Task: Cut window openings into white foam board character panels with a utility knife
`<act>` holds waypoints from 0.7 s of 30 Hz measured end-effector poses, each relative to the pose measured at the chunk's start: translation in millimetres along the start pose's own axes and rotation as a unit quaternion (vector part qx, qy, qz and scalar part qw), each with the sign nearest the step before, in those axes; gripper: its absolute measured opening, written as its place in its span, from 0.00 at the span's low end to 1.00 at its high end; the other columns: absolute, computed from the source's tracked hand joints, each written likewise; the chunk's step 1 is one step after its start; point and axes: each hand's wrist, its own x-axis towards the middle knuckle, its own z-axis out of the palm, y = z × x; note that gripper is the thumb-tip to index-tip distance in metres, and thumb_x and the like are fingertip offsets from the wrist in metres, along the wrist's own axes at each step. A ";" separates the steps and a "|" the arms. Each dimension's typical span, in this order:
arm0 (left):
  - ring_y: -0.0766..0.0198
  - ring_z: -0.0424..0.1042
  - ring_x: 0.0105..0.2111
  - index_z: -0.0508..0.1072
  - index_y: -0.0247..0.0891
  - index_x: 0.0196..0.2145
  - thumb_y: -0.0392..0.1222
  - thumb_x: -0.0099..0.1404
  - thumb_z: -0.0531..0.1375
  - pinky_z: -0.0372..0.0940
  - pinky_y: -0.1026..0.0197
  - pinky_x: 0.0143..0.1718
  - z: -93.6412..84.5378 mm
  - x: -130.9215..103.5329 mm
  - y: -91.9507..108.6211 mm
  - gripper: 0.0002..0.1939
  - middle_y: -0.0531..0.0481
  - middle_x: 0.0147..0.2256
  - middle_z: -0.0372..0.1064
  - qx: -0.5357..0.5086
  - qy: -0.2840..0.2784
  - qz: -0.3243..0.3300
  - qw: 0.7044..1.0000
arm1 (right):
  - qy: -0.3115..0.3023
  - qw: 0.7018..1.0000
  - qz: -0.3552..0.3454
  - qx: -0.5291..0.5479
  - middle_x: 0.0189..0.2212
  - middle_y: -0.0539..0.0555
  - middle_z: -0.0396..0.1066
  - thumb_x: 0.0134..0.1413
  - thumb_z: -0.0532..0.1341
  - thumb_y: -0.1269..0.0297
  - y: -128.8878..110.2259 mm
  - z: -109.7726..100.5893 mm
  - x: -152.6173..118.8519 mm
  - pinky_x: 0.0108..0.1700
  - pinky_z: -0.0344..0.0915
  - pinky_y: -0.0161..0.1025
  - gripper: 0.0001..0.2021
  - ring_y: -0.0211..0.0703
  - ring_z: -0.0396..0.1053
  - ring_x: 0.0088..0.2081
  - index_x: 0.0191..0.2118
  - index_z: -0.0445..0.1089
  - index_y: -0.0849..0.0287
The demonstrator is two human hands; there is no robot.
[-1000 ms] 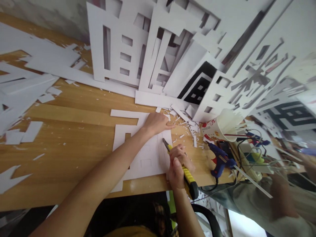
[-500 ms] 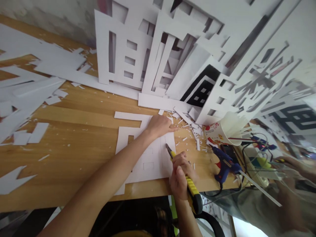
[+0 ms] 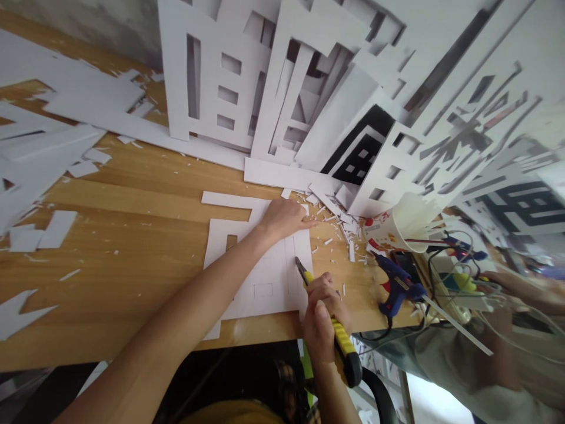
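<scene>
A white board (image 3: 251, 271) with pencilled rectangles and a small cut-out window lies near the table's front edge. My left hand (image 3: 285, 219) presses on its upper part, thumb pointing right; its other fingers are bent and partly hidden, and nothing shows in them. In my right hand (image 3: 324, 306), fingers wrapped round the handle, is a yellow and black utility knife (image 3: 342, 338). Its blade tip touches or hovers just over the board beside a long pencilled strip, below and right of my left hand.
White cut-out panels (image 3: 212, 76) stand at the back. Right of the board are paper scraps (image 3: 335, 206), a paper cup (image 3: 388, 229) of glue sticks and a blue glue gun (image 3: 399, 285) with cables. Another person's hand (image 3: 521, 285) is at far right.
The view has shifted slightly, so the table and panels sit a little higher and further left. Both hands keep nearly the same place on the board, the knife still in my right hand.
</scene>
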 end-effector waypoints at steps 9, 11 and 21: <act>0.55 0.74 0.34 0.81 0.34 0.32 0.65 0.71 0.49 0.51 0.59 0.29 -1.2 -0.9 0.4 0.33 0.40 0.31 0.77 -0.015 0.002 -0.004 1.000 | 0.001 1.000 -0.023 -0.018 0.21 0.45 0.54 0.60 0.54 0.67 -2.5 2.8 -8.3 0.52 0.57 0.56 0.11 0.43 0.59 0.26 0.26 0.55 0.53; 0.54 0.74 0.34 0.81 0.34 0.32 0.66 0.71 0.48 0.52 0.59 0.30 -0.5 -0.8 0.2 0.35 0.39 0.30 0.76 -0.013 0.006 -0.005 1.000 | 0.006 0.999 -0.023 -0.029 0.20 0.45 0.53 0.61 0.54 0.66 -4.2 2.8 -9.3 0.52 0.58 0.58 0.12 0.44 0.59 0.25 0.26 0.55 0.52; 0.54 0.73 0.34 0.81 0.35 0.32 0.66 0.71 0.48 0.56 0.59 0.33 0.0 -0.8 1.3 0.35 0.39 0.30 0.76 -0.013 -0.003 -0.012 1.000 | 0.000 0.999 0.030 -0.021 0.22 0.45 0.53 0.63 0.51 0.65 -7.7 -5.7 -20.8 0.57 0.57 0.63 0.13 0.45 0.61 0.26 0.26 0.54 0.51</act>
